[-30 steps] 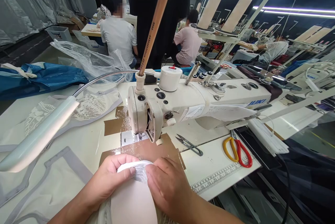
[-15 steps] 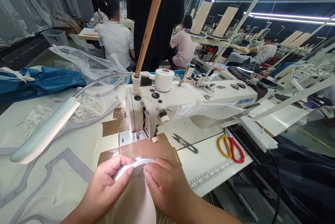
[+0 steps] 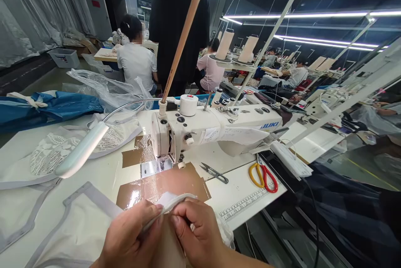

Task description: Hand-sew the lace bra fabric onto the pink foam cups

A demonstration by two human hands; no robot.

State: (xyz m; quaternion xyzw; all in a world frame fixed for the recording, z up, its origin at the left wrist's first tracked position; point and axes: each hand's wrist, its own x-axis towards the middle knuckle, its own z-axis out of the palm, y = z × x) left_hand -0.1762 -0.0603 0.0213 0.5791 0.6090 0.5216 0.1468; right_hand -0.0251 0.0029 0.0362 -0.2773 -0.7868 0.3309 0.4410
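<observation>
Both hands pinch the edge of a piece of white fabric in front of the sewing machine. My left hand grips the edge between thumb and fingers. Close beside it, my right hand is closed on the same edge, with some white material bunched past its far side. The rest of the cloth hangs down between my wrists. Just beyond the hands stands a white JUKI sewing machine. Its needle plate is bare, with brown tape stuck on the table around it.
Thread snips and scissors with yellow and red handles lie right of the machine. Grey-edged fabric pieces and a lace piece spread at left, under a lamp. Several people sit or stand farther back.
My view has tilted up and shifted right. The hands have turned the fabric edge, and more white material now shows above and right of my fingers.
</observation>
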